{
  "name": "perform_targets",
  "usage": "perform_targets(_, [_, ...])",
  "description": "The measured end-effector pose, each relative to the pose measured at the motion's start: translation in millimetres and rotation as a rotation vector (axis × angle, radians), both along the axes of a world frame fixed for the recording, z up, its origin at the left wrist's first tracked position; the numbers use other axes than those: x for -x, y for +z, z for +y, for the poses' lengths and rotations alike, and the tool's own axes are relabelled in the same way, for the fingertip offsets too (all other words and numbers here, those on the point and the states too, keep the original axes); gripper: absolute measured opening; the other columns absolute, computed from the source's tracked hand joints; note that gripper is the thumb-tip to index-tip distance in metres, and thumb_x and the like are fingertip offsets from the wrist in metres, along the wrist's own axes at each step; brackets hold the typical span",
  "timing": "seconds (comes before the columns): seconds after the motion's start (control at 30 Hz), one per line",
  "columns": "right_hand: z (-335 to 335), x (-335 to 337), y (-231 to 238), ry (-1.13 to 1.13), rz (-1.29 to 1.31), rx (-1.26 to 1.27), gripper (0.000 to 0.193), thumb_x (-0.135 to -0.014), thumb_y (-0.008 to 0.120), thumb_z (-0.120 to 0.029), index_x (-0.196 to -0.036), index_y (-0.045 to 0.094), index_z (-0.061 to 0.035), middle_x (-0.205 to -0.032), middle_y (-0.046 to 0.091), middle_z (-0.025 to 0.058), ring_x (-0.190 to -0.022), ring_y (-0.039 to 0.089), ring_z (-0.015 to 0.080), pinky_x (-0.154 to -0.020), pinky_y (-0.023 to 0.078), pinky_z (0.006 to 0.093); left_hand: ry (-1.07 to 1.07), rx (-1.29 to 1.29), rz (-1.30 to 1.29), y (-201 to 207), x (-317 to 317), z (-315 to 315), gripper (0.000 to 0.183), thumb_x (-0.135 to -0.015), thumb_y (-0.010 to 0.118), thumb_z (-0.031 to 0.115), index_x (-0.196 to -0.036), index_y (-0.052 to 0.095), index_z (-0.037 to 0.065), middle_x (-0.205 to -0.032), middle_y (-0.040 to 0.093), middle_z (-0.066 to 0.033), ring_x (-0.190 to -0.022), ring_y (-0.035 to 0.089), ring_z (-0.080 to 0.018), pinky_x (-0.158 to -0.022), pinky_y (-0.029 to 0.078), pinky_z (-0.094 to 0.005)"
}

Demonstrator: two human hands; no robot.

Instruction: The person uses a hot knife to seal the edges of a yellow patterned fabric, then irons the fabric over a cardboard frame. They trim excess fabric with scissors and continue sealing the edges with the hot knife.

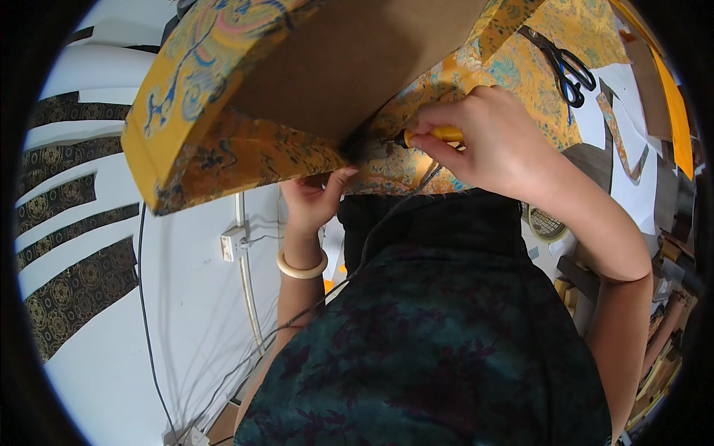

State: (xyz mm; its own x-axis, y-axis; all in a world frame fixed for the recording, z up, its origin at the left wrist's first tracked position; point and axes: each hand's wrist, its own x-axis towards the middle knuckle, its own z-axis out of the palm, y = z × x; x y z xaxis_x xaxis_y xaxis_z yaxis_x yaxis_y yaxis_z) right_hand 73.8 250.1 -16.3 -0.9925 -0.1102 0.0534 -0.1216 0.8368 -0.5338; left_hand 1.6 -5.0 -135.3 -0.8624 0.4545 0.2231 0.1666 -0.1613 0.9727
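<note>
A large box (186, 119), covered in golden floral brocade with a plain brown inner panel, stands tilted at the upper left. My left hand (314, 199) grips its lower edge, thumb on the near side; the other fingers are partly hidden behind it. In my right hand (494, 141) is a soldering iron (445, 134) with a yellow handle, a black collar and a trailing cord. Its metal tip points left, close to the box's near corner, above brocade cloth (439, 93) on the work surface. Dark shadow hides whether the tip touches anything.
Black-handled scissors (564, 68) lie on the brocade at upper right, beside white paper (632, 111) and a patterned strip (616, 137). The black cord (387, 215) runs across my lap to lower left. Dark gold-patterned pieces (82, 297) are against the white surface at left.
</note>
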Motion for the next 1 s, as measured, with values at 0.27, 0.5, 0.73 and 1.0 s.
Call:
perform_targets(0.27, [3,7,-3,0.047,0.108,-0.033,0.011,-0.086,0.074,-0.018,-0.082,0.071,-0.0075,-0.063,0.067,0.0087,-0.058,0.066,0.0290,-0.059,0.051,0.0397,-0.020,0.024,0.065,-1,3,1,0.028,-0.084,0.077,-0.007,-0.109,0.064,-0.005,-0.098,0.071,-0.0079,-0.092,0.067,-0.0152,-0.085,0.055,-0.0309])
perform_targets(0.5, [-1,4,-1,-0.006,0.038,-0.060,0.012,-0.083,0.072,-0.022,-0.081,0.072,-0.0102,-0.067,0.067,0.0108,-0.072,0.067,0.0334,-0.063,0.053,0.0457,-0.055,0.060,0.058,-1,4,-3,0.026,-0.087,0.077,-0.005,-0.109,0.063,-0.005,-0.095,0.072,-0.0085,-0.080,0.067,-0.0127,-0.070,0.056,-0.0263])
perform_targets(0.73, [5,8,-6,0.030,0.091,-0.016,0.012,-0.087,0.070,-0.022,-0.086,0.071,-0.0103,-0.066,0.065,0.0116,-0.072,0.066,0.0348,-0.064,0.052,0.0467,-0.029,0.110,0.056,0,4,-4,0.024,-0.086,0.076,-0.005,-0.107,0.063,-0.005,-0.092,0.071,-0.0088,-0.076,0.067,-0.0122,-0.064,0.055,-0.0247])
perform_targets(1.0, [34,-11,2,0.119,0.016,0.043,0.018,-0.094,0.070,-0.022,-0.086,0.070,-0.0061,-0.059,0.060,0.0106,-0.051,0.060,0.0282,-0.051,0.044,0.0348,0.029,-0.004,0.127,-1,3,5,0.022,-0.086,0.076,-0.007,-0.104,0.063,-0.004,-0.091,0.072,-0.0087,-0.078,0.068,-0.0134,-0.071,0.056,-0.0264])
